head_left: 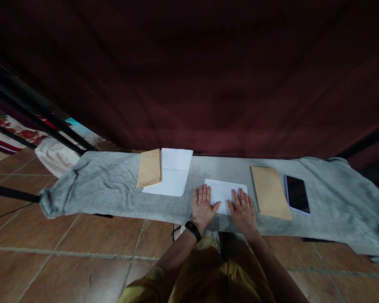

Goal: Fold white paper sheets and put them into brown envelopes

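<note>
A white sheet of paper (225,191), perhaps folded, lies flat on the grey cloth in front of me. My left hand (204,210) rests flat over its left edge, fingers stretched out and thumb pointing inward. On its right side my right hand (242,211) presses down with fingers spread. To the right of that hand lies a brown envelope (270,191). Further left are several white sheets (176,172) with a crease across them, and a small stack of brown envelopes (149,167) overlaps their left side.
A phone (297,193) with a dark screen lies beside the right-hand envelope. The grey cloth (110,181) covers a long narrow bench. Behind it hangs a dark red curtain (208,105). Black metal bars (12,192) stand at the left, above a tiled floor (82,269).
</note>
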The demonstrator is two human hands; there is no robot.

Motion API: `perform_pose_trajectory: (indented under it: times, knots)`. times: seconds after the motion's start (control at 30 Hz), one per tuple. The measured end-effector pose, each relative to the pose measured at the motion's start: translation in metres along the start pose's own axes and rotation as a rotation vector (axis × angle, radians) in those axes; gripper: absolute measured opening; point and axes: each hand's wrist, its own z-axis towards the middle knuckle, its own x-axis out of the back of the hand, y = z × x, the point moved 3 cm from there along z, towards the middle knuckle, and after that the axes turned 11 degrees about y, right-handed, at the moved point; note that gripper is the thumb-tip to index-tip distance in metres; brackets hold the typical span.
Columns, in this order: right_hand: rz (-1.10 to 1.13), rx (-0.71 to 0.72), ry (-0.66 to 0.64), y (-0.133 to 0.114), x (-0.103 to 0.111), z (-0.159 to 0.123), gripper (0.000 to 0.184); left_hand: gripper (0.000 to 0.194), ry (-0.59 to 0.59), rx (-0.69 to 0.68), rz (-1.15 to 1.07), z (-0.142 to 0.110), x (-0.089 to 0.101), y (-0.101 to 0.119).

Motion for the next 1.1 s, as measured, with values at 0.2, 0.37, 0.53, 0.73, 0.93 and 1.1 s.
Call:
perform_pose_trajectory:
  times: [0.2, 0.37, 0.53, 0.73, 0.93, 1.1]
  knots:
    - [-0.013, -0.020, 0.007, 0.000, -0.003, -0.002, 0.059, 0.072, 0.038, -0.035, -0.009, 0.001, 0.002, -0.001]
    - [-0.045, -0.018, -0.001, -0.004, 0.000, 0.000, 0.058, 0.058, 0.037, -0.178, -0.118, 0.008, -0.006, 0.026]
    - [-0.082, -0.013, -0.008, -0.006, 0.004, 0.002, 0.055, 0.054, -0.047, -0.197, -0.187, 0.020, -0.023, 0.052]
    - [-0.112, -0.028, -0.026, -0.007, 0.002, 0.003, 0.054, 0.054, -0.088, -0.163, -0.192, 0.031, -0.030, 0.047]
    - [-0.117, -0.030, -0.016, -0.008, 0.003, 0.004, 0.054, 0.054, -0.053, -0.141, -0.179, 0.035, -0.033, 0.041]
    - [-0.084, -0.046, -0.012, -0.007, 0.000, 0.004, 0.055, 0.052, -0.007, -0.074, -0.154, 0.038, -0.033, 0.037]
